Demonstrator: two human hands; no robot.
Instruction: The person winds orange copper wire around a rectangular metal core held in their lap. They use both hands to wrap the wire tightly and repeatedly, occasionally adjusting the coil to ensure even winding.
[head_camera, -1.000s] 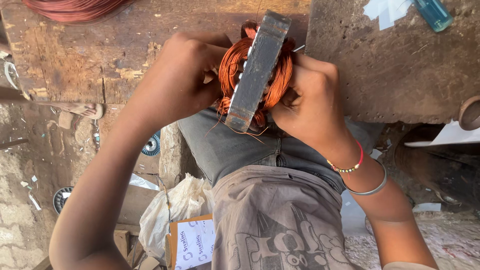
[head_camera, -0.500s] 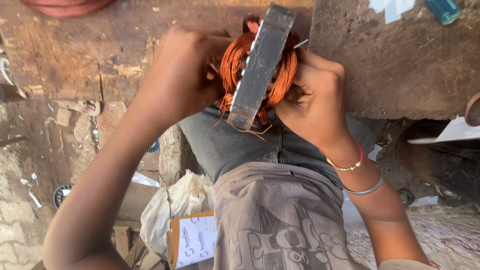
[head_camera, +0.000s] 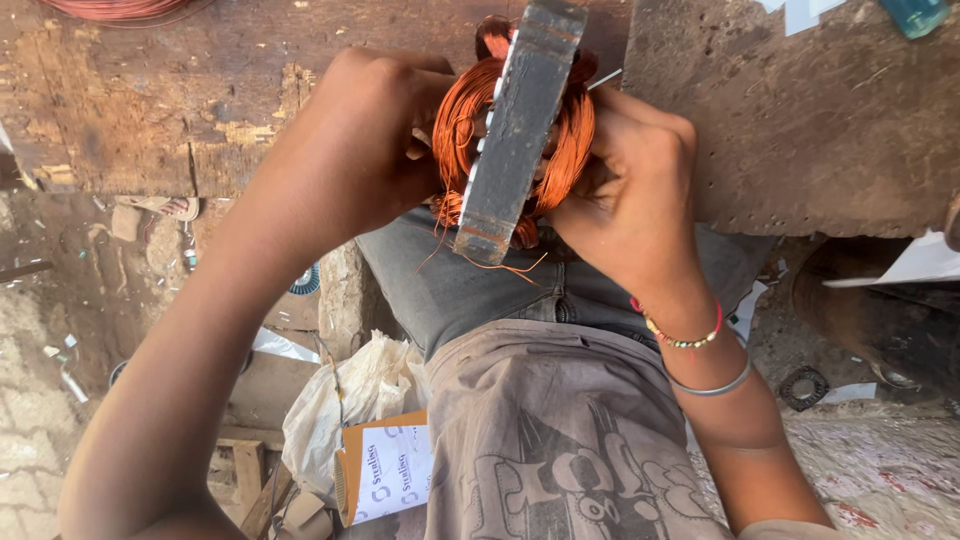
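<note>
A grey laminated metal stator core (head_camera: 520, 130) stands on edge in front of me, wound with orange copper wire coils (head_camera: 462, 135) that bulge out on both sides. My left hand (head_camera: 365, 140) grips its left side, fingers pressed into the copper windings. My right hand (head_camera: 630, 190) clasps the right side, fingers curled around the coils, with bracelets on the wrist. A few loose copper strands (head_camera: 500, 265) hang below the core over my lap.
A worn wooden workbench (head_camera: 180, 110) lies ahead, with a stone slab (head_camera: 800, 130) at the right. A coil of copper wire (head_camera: 115, 10) sits at the top left. A white plastic bag (head_camera: 350, 395) and an orange-white box (head_camera: 385, 465) lie beside my knee.
The stator and both hands have shifted slightly up and right in view; the grip on it stays the same.
</note>
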